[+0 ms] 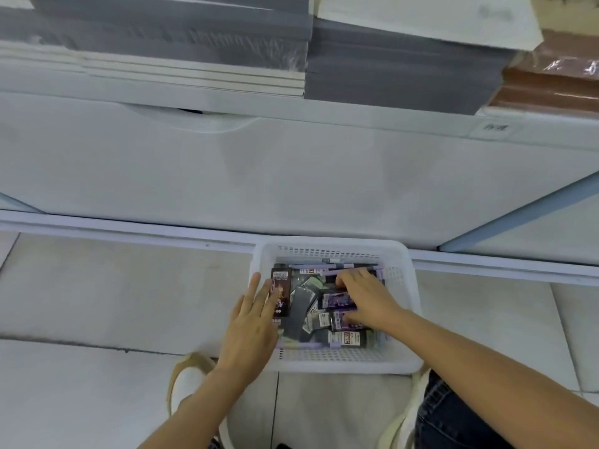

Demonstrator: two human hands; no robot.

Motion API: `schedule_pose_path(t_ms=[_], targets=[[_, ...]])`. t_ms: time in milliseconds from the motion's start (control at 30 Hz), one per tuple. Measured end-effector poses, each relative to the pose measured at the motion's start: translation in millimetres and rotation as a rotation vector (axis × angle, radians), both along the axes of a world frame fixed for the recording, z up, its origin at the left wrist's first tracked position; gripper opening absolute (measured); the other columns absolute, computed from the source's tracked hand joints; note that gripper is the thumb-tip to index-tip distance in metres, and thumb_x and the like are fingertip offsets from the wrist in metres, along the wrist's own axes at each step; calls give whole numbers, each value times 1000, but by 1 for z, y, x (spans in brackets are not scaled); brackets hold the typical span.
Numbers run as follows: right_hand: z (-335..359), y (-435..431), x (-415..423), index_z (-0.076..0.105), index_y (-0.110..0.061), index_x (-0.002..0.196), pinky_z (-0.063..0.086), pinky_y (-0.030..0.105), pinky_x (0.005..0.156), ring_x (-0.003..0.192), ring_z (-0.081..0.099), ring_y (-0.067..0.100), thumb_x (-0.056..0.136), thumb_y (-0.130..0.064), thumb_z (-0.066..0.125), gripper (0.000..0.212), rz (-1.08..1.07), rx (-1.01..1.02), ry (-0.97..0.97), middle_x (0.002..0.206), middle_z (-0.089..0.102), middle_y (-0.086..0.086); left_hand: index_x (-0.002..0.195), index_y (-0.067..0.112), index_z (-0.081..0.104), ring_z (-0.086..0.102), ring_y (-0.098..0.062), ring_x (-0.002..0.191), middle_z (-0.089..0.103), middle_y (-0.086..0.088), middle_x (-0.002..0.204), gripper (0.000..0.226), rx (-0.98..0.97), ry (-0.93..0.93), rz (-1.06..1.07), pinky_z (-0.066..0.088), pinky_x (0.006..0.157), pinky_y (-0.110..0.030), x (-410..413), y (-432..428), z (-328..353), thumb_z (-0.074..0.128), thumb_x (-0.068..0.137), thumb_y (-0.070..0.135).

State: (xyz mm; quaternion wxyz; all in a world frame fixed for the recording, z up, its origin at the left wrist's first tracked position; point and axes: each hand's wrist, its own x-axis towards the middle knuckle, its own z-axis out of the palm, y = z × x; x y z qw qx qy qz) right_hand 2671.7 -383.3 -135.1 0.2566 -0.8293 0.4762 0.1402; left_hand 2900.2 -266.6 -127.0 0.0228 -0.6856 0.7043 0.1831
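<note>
A white perforated plastic basket [330, 361] stands on the tiled floor against the base of a white cabinet. It holds several small dark and purple packets [337, 299] and a tall dark packet [281, 288] at its left. My left hand [251, 328] lies flat with straight fingers over the basket's left rim, fingertips near the tall packet. My right hand [366, 303] reaches into the basket from the right, its fingers and thumb curled round the purple packets in the middle.
A white cabinet front [291, 176] with a recessed handle rises behind the basket. On top lie stacks of grey [389, 76], white and brown wrapped sheets. My shoe [188, 384] and jeans-clad knee [453, 416] are at the bottom.
</note>
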Motion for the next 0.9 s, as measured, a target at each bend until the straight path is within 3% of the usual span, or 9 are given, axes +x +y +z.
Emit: schedule_pose_path(t_ms=[200,300,367,433,500,567,667,800,900], targets=[[1,-1,-4,64,-20,113,38,27,83,102,54,15,89,-31,66,27,66,37,-61,107,58,-4,148,14,35,-9,-26,148,19,-7,160,55,-54,32,17,7,118,-41,-2,-2,6,52,96,23],[18,-13,2,65,-17,103,48,28,80,85,60,10,89,-31,66,20,-198,104,-291,95,63,-7,127,9,60,27,-35,143,48,-11,144,38,-224,180,74,25,114,-46,-11,-7,18,63,90,14],[35,-18,12,60,-19,111,53,26,81,87,67,9,85,-25,72,29,-430,310,-533,98,69,-7,124,13,59,45,-19,130,56,-6,133,31,-220,482,227,38,105,-30,-20,-17,31,61,94,19],[48,-17,26,59,-19,117,56,27,83,93,70,12,84,-20,73,35,-536,515,-723,101,73,-1,126,18,54,61,-3,106,63,-3,124,31,124,1060,504,48,84,-15,-32,-29,49,58,95,25],[54,-12,38,65,-12,113,56,35,87,97,70,22,90,-18,67,24,-533,614,-804,103,73,7,122,14,55,71,-12,90,71,-9,108,30,362,1437,763,56,68,-21,-40,-37,55,61,93,22],[56,-8,45,69,-10,103,54,42,91,95,68,30,97,-26,57,21,-518,690,-816,100,71,11,113,11,60,73,-19,81,75,-8,94,21,379,1447,797,56,62,-25,-38,-38,54,62,92,15],[49,-9,43,69,-11,100,56,33,86,88,68,24,100,-31,48,29,-552,627,-765,92,70,7,101,9,63,71,-13,69,75,-3,79,9,213,1255,737,54,60,-22,-21,-35,45,61,93,11],[15,0,28,59,-7,115,50,36,94,102,61,21,98,-27,53,27,-455,276,-305,110,65,6,104,14,59,72,-13,74,75,0,81,9,124,1110,784,56,64,-21,8,-29,35,58,95,11],[-8,17,31,51,-7,125,44,33,97,112,51,21,92,-36,61,45,-371,230,-116,122,53,8,101,19,56,71,-10,74,75,6,78,12,100,1096,828,55,64,-21,14,-23,29,56,96,9]])
